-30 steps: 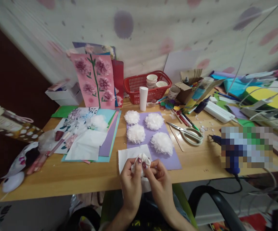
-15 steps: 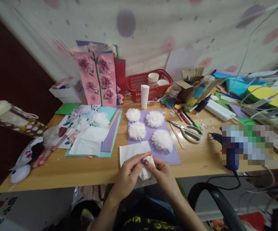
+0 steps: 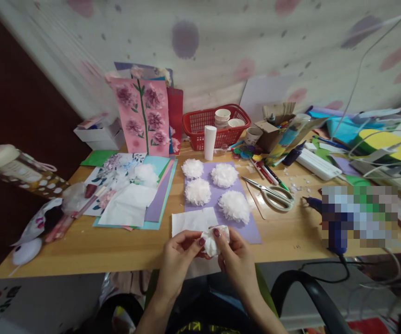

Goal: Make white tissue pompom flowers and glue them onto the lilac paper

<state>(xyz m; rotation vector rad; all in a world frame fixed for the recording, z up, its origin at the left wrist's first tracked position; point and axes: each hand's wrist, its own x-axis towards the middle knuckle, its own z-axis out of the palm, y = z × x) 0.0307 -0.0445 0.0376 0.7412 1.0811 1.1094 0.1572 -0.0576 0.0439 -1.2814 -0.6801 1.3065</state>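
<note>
Between my two hands is a crumpled white tissue, near the table's front edge. My left hand pinches its left side with thumb and fingers. On its right side, the thumb of my right hand presses flat against the tissue, with the fingers curled behind. Just beyond lies a flat white tissue sheet, partly on purple paper. Several fluffy white tissue pompoms sit on that paper, the nearest pompom at its right.
Scissors and a blue glue gun, partly pixelated, lie to the right. Behind stand a white roll and a red basket with paper cups. Stacked papers and a pink flower card are on the left.
The tissue between my hands is now bunched into a smaller wad, where before it hung down below my fingers. My thumbs have moved apart. The view has shifted slightly.
</note>
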